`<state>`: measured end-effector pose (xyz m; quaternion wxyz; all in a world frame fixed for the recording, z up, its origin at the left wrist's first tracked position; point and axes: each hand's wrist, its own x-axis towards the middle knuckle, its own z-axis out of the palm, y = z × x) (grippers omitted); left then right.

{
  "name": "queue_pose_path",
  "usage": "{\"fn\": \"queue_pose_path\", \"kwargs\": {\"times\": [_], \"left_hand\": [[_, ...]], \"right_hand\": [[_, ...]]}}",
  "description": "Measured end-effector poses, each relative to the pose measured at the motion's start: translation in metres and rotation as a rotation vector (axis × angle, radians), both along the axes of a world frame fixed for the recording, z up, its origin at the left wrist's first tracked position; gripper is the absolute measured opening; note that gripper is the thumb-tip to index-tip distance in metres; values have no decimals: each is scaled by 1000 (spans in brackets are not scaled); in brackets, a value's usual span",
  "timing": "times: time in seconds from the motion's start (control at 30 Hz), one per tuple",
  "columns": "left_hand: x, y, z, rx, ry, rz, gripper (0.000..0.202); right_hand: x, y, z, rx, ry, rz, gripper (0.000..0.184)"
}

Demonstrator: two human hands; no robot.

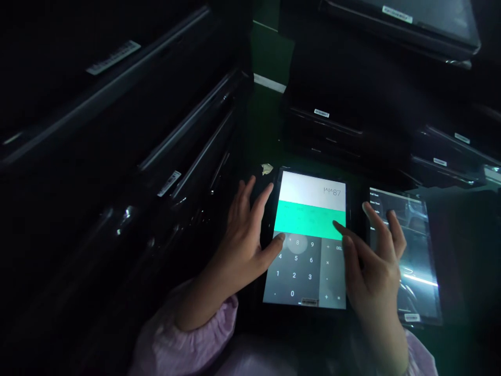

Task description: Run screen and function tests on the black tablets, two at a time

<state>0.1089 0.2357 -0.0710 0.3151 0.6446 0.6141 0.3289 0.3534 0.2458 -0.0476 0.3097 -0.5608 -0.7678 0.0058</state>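
A lit tablet (295, 274) lies in front of me, showing a calculator with number keys, a green band and mirrored-looking text at the top. My left hand (248, 237) is at its left edge, fingers spread, with the thumb over the screen near the 8 key. Over the right side of the screen is my right hand (373, 261), its index fingertip at the green band and its other fingers apart. Whether that fingertip touches the glass I cannot tell. Neither hand grips anything. A second, darker tablet (420, 266) with a text list lies to the right, partly behind my right hand.
Dark stacked panels (188, 120) with barcode labels line the left. More stacked devices (324, 125) stand at the back and right, with a large screen (438, 21) at the upper right. A crumpled pale scrap (266, 169) lies beyond my left hand.
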Motion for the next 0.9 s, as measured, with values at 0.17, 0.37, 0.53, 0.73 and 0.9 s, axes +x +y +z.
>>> {"fn": "queue_pose_path", "kwargs": {"times": [0.17, 0.37, 0.53, 0.73, 0.9], "left_hand": [[-2, 2, 7, -62, -27, 13, 76], [-2, 3, 12, -93, -66, 17, 74], [0, 3, 11, -91, -63, 31, 71], [0, 6, 13, -100, -92, 73, 68], [1, 12, 8, -65, -166, 138, 66]], "right_hand": [[-2, 1, 2, -4, -1, 12, 29], [-1, 0, 1, 7, 7, -28, 31], [-1, 0, 2, -12, -29, 28, 31], [62, 13, 11, 12, -25, -181, 41], [111, 38, 11, -22, -105, -168, 50]]}}
